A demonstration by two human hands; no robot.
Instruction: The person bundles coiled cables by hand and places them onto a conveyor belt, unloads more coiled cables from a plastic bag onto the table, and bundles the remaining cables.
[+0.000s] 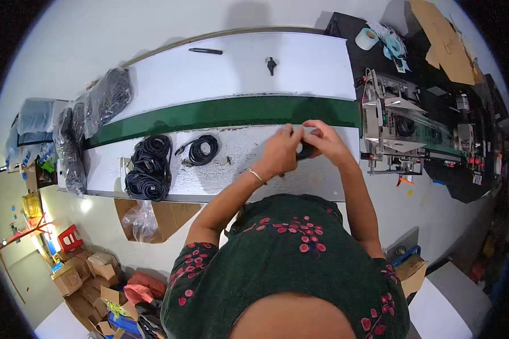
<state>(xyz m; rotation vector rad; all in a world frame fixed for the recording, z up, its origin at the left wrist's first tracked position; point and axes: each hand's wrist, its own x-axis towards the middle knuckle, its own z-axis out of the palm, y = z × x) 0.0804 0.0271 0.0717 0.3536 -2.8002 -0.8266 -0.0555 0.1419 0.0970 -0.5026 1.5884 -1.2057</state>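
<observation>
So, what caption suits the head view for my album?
Left hand and right hand around a dark item, coiled black cable on the white table.

Fingers [312, 123] of the left hand [280, 151] and right hand [329, 142] mostly hide a dark rounded object [306, 151]; writing [450, 39] on the torn brown cardboard sheet [440, 22] is illegible.

A workshop with a packing line is indicated: a green belt [226, 112] is flanked by white worktops [232, 65], a machine [398, 104] is set at its end, cables [148, 172] are coiled, and boxes [68, 280] are piled nearby.
</observation>
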